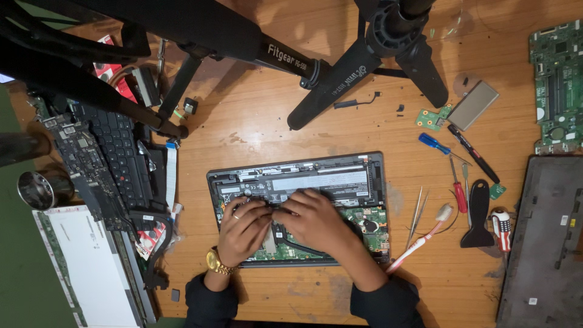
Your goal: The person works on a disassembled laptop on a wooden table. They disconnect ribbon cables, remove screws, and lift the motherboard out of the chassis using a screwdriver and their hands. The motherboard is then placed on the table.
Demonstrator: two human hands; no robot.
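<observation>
Left hand [243, 228], fingers curled, and right hand [316, 220], lying flat, both press inside the laptop [370, 182] | laptop open-backed, mid-bench [255, 127] | bare boards look fragile, best held by the rim | tweezers [416, 212], toothbrush [420, 243], screwdrivers [457, 185] just right.

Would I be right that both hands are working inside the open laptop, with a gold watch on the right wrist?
Not quite: the gold watch is on the left wrist. The head view shows the left hand and right hand both inside the open laptop.
</observation>
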